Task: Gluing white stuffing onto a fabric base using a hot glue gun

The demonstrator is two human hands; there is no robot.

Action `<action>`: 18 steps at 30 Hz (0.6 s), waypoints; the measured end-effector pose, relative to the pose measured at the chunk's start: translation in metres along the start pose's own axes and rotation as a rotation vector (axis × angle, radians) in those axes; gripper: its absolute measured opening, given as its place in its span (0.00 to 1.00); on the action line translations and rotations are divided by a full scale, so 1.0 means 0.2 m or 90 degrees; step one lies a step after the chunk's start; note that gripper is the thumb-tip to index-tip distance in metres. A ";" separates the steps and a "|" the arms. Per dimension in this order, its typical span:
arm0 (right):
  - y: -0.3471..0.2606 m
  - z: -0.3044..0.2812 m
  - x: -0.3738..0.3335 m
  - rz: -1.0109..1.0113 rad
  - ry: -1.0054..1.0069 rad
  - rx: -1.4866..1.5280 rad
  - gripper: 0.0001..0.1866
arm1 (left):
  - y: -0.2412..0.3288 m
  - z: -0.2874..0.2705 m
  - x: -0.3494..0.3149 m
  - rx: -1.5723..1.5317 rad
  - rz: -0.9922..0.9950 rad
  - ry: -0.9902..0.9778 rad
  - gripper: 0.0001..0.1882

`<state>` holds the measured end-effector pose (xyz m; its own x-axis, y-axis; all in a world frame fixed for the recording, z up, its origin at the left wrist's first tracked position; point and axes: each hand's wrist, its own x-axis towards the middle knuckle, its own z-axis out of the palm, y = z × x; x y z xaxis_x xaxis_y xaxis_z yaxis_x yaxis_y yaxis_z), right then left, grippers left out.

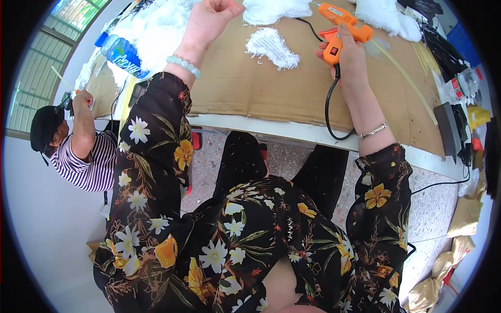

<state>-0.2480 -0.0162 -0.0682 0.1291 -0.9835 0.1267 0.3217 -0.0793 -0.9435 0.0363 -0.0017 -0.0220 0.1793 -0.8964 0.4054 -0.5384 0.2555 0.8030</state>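
My right hand [350,60] grips an orange hot glue gun [360,33] by its handle, fingers by the red-orange trigger. Its nozzle points up and left, and a long pale glue stick [402,73] trails from its back end. A black cord runs down from the handle. My left hand [211,18] is raised at the top edge, fingers pinched together; whether something small is between them I cannot make out. Beside it lies a fluffy white piece [276,9]. Between my hands, a white, shaggy-edged fabric piece [272,48] rests on the cardboard [250,88].
More white fluffy material [164,31] is heaped at the left, with a blue-labelled bottle [121,54] lying against it. Another fluffy heap [389,18] sits at the back right. Black strips and a dark box [450,130] line the right edge. A co-worker [83,141] works at the left.
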 end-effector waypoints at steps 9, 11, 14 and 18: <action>-0.06 0.05 -0.03 -0.045 -0.087 0.104 0.20 | 0.13 -0.04 -0.16 0.136 -0.032 -0.121 0.10; -0.07 0.07 -0.04 -0.058 -0.133 0.138 0.20 | 0.10 -0.03 -0.16 0.119 -0.007 -0.107 0.09; -0.09 0.09 -0.06 -0.018 -0.190 0.119 0.19 | 0.12 0.01 -0.15 0.195 0.021 -0.171 0.09; -0.14 0.12 -0.10 0.052 -0.191 0.094 0.19 | 0.12 0.13 -0.14 0.118 0.103 -0.174 0.09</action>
<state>-0.2380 0.0099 -0.0375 0.4232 -0.8922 0.1577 0.4280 0.0435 -0.9027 -0.0030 0.0211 -0.0245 -0.1337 -0.9196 0.3694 -0.6864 0.3548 0.6348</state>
